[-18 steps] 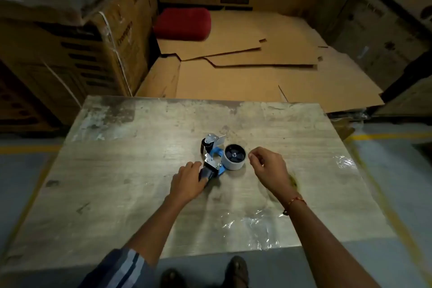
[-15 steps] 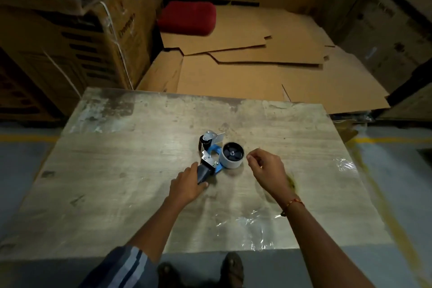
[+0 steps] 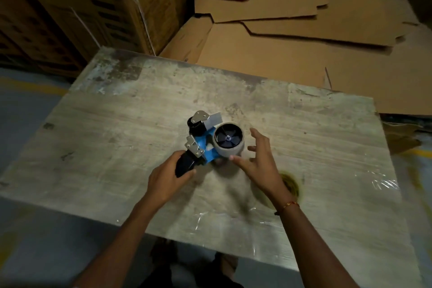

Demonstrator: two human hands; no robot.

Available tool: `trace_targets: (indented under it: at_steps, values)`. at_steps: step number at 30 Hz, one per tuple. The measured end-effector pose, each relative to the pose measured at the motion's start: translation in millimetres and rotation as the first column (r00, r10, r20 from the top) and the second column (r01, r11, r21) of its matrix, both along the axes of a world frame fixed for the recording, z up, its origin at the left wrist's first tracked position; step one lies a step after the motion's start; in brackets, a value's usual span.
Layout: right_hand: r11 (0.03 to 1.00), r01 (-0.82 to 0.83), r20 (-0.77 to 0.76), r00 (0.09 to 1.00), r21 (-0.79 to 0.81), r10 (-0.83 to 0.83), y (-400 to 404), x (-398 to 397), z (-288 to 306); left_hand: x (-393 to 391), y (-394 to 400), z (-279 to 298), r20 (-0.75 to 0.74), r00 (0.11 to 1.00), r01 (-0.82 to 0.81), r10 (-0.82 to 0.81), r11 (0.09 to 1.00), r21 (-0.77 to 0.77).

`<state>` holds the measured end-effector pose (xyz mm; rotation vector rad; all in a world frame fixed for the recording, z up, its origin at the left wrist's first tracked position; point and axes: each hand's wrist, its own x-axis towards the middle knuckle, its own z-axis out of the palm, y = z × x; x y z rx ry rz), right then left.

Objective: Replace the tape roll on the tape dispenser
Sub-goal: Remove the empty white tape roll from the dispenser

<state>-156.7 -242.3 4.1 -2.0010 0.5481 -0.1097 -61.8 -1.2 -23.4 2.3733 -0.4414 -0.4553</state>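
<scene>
Right hand (image 3: 258,161) opened toward tape roll (image 3: 228,141), left hand (image 3: 168,175) gripping dispenser handle (image 3: 184,165)

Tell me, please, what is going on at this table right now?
A person is working on a blue and black handheld tape dispenser lying on a worn wooden table. The left hand grips its black handle. The right hand is open, fingers spread around the pale, nearly spent tape roll still seated on the dispenser's hub, thumb at its near edge. The roll has not yet been pulled off.
</scene>
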Motion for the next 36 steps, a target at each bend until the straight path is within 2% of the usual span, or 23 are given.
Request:
trace_targets:
  at_steps: [3, 6, 9, 12, 18, 25, 31, 34, 36]
  values:
    - [0.997, -0.082, 0.097, 0.992, 0.015, 0.08, 6, 10, -7, -2, 13, 0, 0.124, 0.991, 0.06, -0.048, 0.993, -0.099]
    - [0.989, -0.122, 0.144, 0.98, -0.088, 0.134, 16, 16, -14, 6, 20, -1, 0.354, 0.932, 0.084, -0.081, 0.996, 0.006]
    - [0.982, -0.054, 0.223, 0.97, -0.182, 0.095, 30, 18, -30, 16, 25, -7, 0.53, 0.841, 0.084, -0.103, 0.995, 0.06]
    - [0.98, 0.021, 0.297, 0.954, -0.2, 0.04, 39, 20, -48, 27, 27, -15, 0.634, 0.765, 0.096, -0.114, 0.993, 0.062]
    - [0.969, 0.058, 0.405, 0.913, -0.239, 0.045, 39, 18, -66, 37, 36, -33, 0.718, 0.68, 0.233, -0.146, 0.972, -0.022]
    - [0.982, 0.108, 0.46, 0.888, -0.157, -0.024, 41, 0, -65, 27, 45, -44, 0.83, 0.54, 0.363, -0.141, 0.929, -0.079]
    - [0.956, 0.184, 0.488, 0.871, -0.227, -0.052, 60, -32, -58, 11, 68, -32, 0.849, 0.517, 0.456, -0.106, 0.873, -0.169]
    - [0.969, 0.188, 0.48, 0.872, -0.158, -0.091, 78, -48, -56, -2, 85, -16, 0.853, 0.515, 0.463, -0.085, 0.865, -0.193]
    - [0.98, 0.176, 0.479, 0.871, -0.093, -0.111, 88, -58, -55, -12, 96, -6, 0.824, 0.561, 0.425, -0.086, 0.884, -0.197]
